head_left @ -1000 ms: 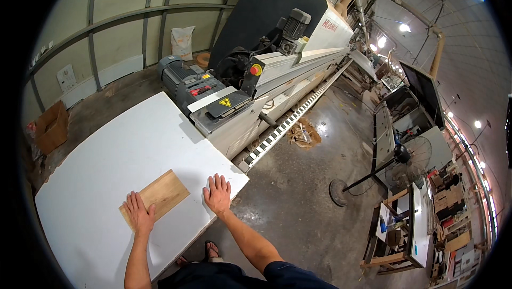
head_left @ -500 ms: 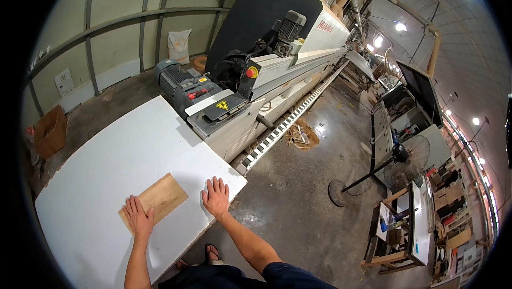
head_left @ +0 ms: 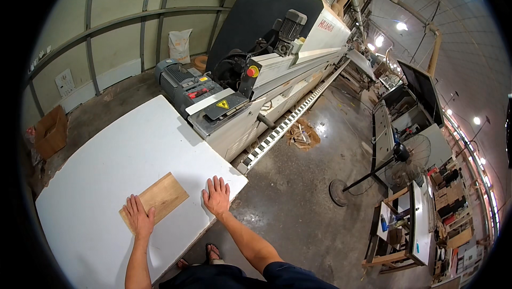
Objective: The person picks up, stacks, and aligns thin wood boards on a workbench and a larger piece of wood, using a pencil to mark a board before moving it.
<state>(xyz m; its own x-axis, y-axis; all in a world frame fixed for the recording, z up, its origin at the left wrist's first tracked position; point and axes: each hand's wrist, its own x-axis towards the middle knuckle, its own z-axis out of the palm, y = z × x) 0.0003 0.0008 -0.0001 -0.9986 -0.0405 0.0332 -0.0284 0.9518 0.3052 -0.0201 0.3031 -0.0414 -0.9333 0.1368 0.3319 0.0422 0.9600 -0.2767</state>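
A flat rectangular wooden board (head_left: 166,195) lies at an angle on a white tabletop (head_left: 101,166). Across the board's left end rests my left hand (head_left: 140,217), its fingers stretched out over the wood and not wrapped round it. To the right of the board, and apart from it, my right hand (head_left: 216,197) lies flat on the tabletop near its front right edge. Its fingers are spread, and nothing shows under them.
Beyond the tabletop stands a long machine (head_left: 298,75) with a grey motor (head_left: 178,78) and a red stop button (head_left: 252,72). Wood scraps (head_left: 303,135) lie on the floor. At right are a standing fan (head_left: 400,153) and a wooden-framed table (head_left: 418,225). A cardboard box (head_left: 52,131) sits far left.
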